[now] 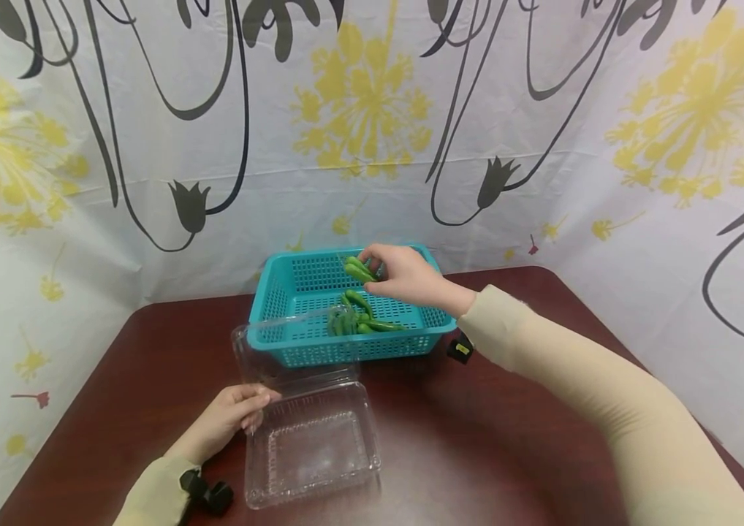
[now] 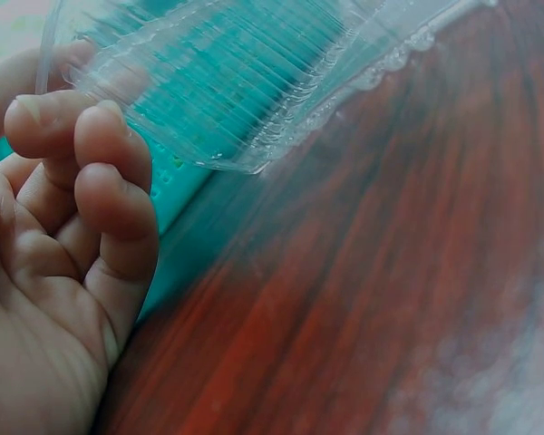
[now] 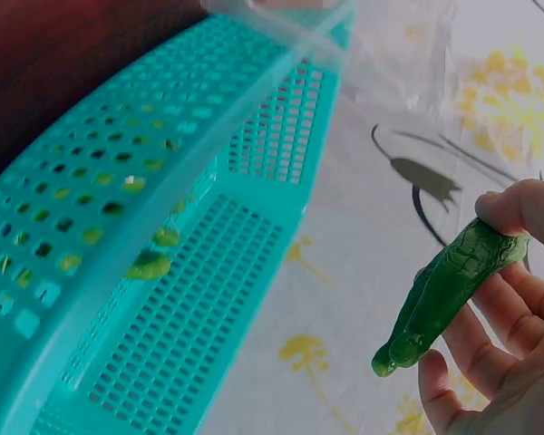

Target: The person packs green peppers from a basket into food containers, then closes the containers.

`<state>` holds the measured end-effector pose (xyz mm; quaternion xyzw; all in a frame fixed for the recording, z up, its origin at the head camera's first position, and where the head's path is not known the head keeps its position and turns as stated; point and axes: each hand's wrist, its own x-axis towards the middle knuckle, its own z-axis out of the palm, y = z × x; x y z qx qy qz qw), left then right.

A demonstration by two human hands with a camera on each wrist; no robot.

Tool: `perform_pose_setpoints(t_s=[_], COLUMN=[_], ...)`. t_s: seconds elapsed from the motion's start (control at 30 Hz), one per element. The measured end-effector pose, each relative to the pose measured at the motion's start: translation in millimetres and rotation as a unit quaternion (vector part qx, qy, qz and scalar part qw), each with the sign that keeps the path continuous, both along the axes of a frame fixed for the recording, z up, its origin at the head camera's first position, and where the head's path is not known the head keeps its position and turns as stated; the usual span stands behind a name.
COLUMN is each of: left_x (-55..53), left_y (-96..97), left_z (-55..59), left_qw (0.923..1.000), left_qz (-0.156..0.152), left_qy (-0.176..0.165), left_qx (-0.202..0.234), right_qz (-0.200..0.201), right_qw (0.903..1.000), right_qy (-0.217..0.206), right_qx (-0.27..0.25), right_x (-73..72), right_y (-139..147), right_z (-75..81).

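My right hand [image 1: 405, 275] is above the turquoise basket [image 1: 273, 288], pinching a pair of green peppers [image 3: 453, 290] between thumb and fingers. Wrinkled skin and rounded ends show on them in the right wrist view. More green peppers [image 1: 385, 326] lie on the basket floor, partly behind the raised clear lid. My left hand [image 1: 230, 413] pinches the near-left edge of a clear plastic clamshell box [image 1: 319, 446] at its hinge side. The box's tray lies on the table, its lid leaning up against the basket's front. Part of the left fingers shows through the plastic [image 2: 208, 82].
A dark red-brown table [image 1: 477, 438] carries everything. Behind it hangs a white cloth [image 1: 372, 212] with yellow flowers and grey vines. Black wrist camera mounts [image 1: 207, 493] are strapped at both sleeves.
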<state>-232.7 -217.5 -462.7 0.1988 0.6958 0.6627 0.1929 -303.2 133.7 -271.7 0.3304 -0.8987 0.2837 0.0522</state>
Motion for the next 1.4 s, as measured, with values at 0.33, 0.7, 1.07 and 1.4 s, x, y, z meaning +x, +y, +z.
perform_pose_setpoints(t_s=[0.33, 0.7, 1.07, 1.4], left_x=[0.7, 1.4, 1.0, 0.6], left_y=[0.3, 0.4, -1.6, -0.6], left_z=[-0.6, -2.4, 0.5, 1.6], left_qw=[1.0000, 1.0000, 0.9999, 0.9999], left_qz=[0.004, -0.001, -0.009, -0.010], left_qy=[0.004, 0.005, 0.007, 0.004], left_qx=[-0.003, 0.008, 0.010, 0.005], right_qz=[0.043, 0.083, 0.151, 0.187], right_qw=[0.9974, 0.9929, 0.9763, 0.9619], right_qy=[0.036, 0.065, 0.105, 0.126], right_qx=[0.045, 0.055, 0.114, 0.155], right_x=[24.7, 37.7, 57.3, 69.6], right_y=[-19.6, -38.9, -65.9, -88.6], right_z=[-0.3, -12.6, -29.3, -46.3])
